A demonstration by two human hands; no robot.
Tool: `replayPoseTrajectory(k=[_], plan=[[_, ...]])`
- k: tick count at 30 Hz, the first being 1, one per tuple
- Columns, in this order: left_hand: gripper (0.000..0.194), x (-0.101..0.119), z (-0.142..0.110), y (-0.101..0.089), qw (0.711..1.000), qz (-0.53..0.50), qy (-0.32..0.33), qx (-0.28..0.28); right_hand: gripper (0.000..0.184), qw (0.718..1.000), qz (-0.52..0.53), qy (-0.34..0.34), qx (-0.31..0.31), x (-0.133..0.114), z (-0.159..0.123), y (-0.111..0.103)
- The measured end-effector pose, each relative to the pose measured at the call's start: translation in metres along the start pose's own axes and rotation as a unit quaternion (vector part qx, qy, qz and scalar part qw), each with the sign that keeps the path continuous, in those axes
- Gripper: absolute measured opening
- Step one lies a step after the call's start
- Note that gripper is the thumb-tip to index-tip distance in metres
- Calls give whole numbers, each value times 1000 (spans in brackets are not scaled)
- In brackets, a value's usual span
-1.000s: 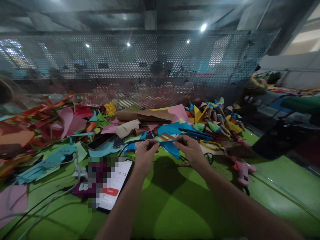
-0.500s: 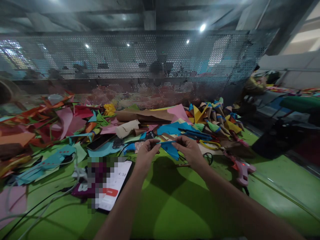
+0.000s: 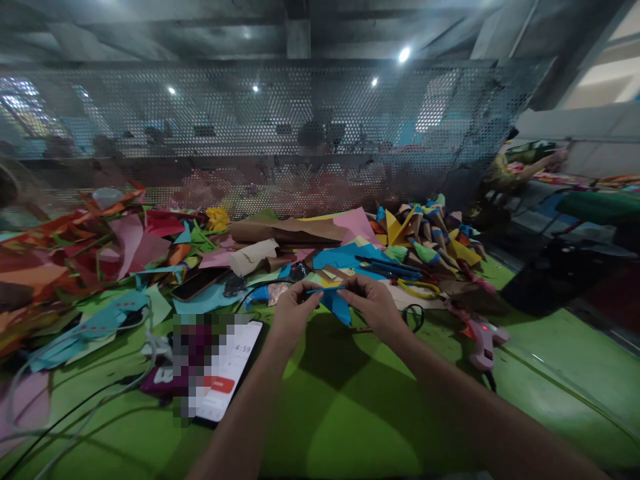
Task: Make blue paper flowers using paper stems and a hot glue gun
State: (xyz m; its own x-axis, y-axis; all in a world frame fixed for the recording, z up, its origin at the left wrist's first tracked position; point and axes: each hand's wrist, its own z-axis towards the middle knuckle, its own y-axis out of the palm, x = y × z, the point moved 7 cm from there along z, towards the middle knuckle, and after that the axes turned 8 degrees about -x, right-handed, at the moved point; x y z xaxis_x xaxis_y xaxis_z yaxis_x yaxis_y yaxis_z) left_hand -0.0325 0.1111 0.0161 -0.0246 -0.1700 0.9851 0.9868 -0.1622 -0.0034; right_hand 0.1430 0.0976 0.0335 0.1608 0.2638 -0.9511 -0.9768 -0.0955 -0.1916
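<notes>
Between my two hands is a small piece of blue paper (image 3: 338, 308), held above the green table. My left hand (image 3: 295, 308) pinches its left end between thumb and fingers. At the opposite end, the thumb and fingers of my right hand (image 3: 373, 301) grip the upper edge. A pointed flap of the paper hangs down between the hands. Behind them lie blue sheets (image 3: 345, 257) with dark pens or sticks on top, and yellow-handled scissors (image 3: 419, 288) rest just beyond my right hand.
A lit phone (image 3: 227, 380) lies left of my forearm, by a purple power block (image 3: 160, 380) and cables. The pink glue gun (image 3: 484, 343) sits at right. Coloured paper scraps (image 3: 135, 247) and paper cones (image 3: 425, 233) line the back. One person (image 3: 500, 177) is at far right.
The blue paper has tipped a little in my fingers, its top edge now flatter, and my left hand has shifted slightly. At far right, the other person's arm has reached outward.
</notes>
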Motion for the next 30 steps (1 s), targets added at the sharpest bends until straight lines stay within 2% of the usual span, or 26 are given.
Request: replayPoseTrajectory(k=[13,22,30], plan=[[21,-6,1,-2,1000,7,-4,14,23,1000,21,20,-5,3,2,1],[15,-2,0,3,1000,-19,0,-5,20,1000,17,20,-10,1,0,2],[21,-9,2,5,999,-23,-20,-32,20,1000,16,22,-17,6,0,3]])
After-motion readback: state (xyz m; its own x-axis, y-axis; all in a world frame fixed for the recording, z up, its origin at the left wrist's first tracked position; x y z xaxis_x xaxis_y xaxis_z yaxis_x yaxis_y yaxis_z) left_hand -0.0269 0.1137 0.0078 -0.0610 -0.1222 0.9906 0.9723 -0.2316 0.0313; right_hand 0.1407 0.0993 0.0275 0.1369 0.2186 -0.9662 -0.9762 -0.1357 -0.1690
